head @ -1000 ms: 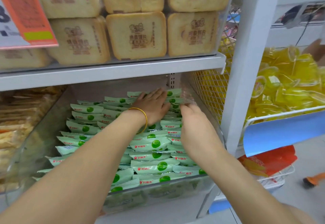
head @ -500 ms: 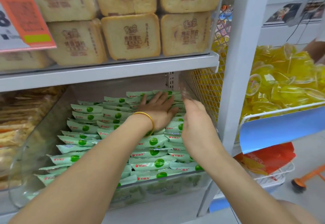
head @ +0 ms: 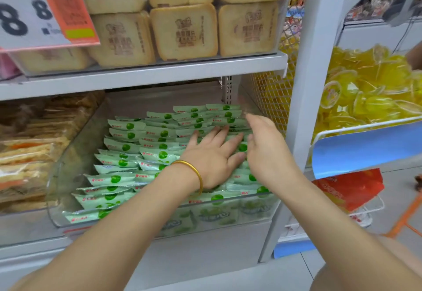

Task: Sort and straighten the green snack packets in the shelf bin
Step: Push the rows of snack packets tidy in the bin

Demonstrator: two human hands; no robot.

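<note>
White shelf (head: 146,78) above, and under it a clear plastic bin (head: 68,172) filled with green packets (head: 127,146). They lie in overlapping rows that climb toward the back. The rows on the left look fairly even. Those on the right sit under the hands and are harder to judge.

The left hand (head: 212,156) lies flat on the middle packets, fingers straight and spread, pressing down. The right hand (head: 265,149) stands on edge just beside it, near the bin's right wall. Its fingers are loosely extended and hold nothing that I can see.

To my eye the risk is in the pressing. The wrappers look slick, so a shove from the flat palm could slide the shingled rows forward and tip the front ones over the low front lip. Squeezing from both sides could buckle a column or crush what is inside. The gold bangle (head: 194,172) on the left wrist hangs close to the packets and might snag a crimped edge.
</note>
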